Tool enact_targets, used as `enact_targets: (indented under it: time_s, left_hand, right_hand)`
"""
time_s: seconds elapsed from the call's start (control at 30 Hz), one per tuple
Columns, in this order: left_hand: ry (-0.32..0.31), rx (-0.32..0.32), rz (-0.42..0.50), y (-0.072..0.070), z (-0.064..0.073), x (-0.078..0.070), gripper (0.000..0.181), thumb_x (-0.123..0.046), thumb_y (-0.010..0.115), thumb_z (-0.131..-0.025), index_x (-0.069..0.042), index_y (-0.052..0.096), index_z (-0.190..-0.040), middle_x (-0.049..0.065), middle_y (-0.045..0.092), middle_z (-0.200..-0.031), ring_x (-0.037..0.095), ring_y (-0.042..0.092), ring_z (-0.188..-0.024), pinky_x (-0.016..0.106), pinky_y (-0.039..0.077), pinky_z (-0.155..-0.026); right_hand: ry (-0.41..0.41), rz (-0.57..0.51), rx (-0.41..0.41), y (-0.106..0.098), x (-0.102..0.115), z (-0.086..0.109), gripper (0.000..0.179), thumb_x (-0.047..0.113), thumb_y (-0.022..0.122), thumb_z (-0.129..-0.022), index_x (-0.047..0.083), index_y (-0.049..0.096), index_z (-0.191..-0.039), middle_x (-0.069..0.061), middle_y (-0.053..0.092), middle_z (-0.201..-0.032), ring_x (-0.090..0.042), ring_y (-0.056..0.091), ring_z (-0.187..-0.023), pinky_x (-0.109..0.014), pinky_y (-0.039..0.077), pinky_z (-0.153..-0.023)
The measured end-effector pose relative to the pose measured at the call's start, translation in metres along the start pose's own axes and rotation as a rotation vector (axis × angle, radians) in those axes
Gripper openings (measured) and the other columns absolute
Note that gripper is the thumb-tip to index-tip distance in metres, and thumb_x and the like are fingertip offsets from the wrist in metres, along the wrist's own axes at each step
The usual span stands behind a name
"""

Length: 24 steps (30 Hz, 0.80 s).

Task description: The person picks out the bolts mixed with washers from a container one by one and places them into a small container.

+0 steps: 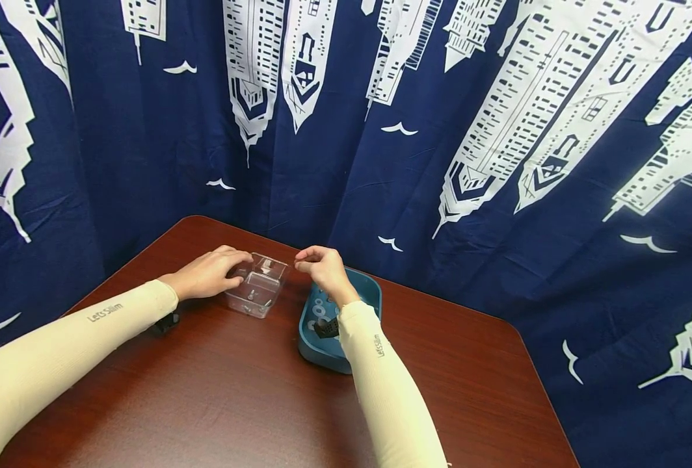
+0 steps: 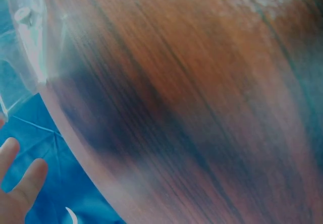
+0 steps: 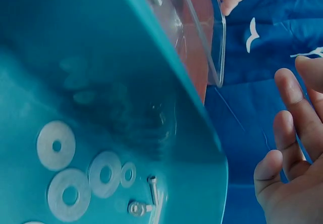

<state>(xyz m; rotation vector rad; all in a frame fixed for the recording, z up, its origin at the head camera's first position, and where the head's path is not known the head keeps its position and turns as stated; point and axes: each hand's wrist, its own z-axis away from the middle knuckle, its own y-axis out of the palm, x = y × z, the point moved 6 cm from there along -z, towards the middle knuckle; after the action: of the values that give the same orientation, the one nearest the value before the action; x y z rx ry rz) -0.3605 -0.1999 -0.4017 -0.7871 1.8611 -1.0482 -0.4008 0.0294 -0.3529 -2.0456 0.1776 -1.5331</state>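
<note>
My left hand [image 1: 211, 270] rests at the left side of a clear plastic box [image 1: 255, 304], its fingers loosely spread along the rim. A few small metal bolts [image 1: 251, 295] lie inside this divided box. My right hand [image 1: 327, 272] hovers over the far end of a blue tray [image 1: 321, 359], on the side toward the box. Its thumb and index finger come together while the other fingers stay loosely bent; I cannot tell whether something tiny is between the tips. Flat washers [image 3: 69, 194] and a bolt [image 3: 153, 183] lie on the tray's floor in the right wrist view.
Both containers stand on a dark red wooden table [image 1: 235, 396], near its far edge. A blue curtain [image 1: 334, 162] with white building prints hangs right behind that edge. A black strap device [image 1: 167, 323] sits under my left wrist, and another [image 1: 326, 327] at my right wrist.
</note>
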Motion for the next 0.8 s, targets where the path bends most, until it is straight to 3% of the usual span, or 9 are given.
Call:
enact_targets:
  time_s: [0.4, 0.8]
  left_hand:
    - [-0.022, 0.009, -0.003, -0.002, -0.001, 0.000, 0.049, -0.018, 0.070, -0.090, -0.010, 0.059, -0.137, 0.012, 0.061, -0.134, 0.031, 0.048, -0.130, 0.055, 0.044, -0.106]
    - [-0.009, -0.013, -0.005, -0.004, -0.006, -0.009, 0.046, -0.018, 0.069, -0.090, -0.009, 0.061, -0.135, 0.013, 0.062, -0.134, 0.031, 0.049, -0.129, 0.056, 0.043, -0.106]
  right_hand:
    - [0.036, -0.037, -0.034, -0.022, -0.017, 0.009, 0.009, 0.006, 0.073, -0.087, 0.005, 0.075, -0.096, -0.008, 0.076, -0.093, -0.015, 0.067, -0.083, -0.038, 0.054, -0.082]
    - [0.036, -0.033, -0.071, -0.041, -0.031, 0.017, 0.012, 0.005, 0.073, -0.086, 0.002, 0.074, -0.098, -0.008, 0.075, -0.091, -0.012, 0.065, -0.082, -0.027, 0.051, -0.076]
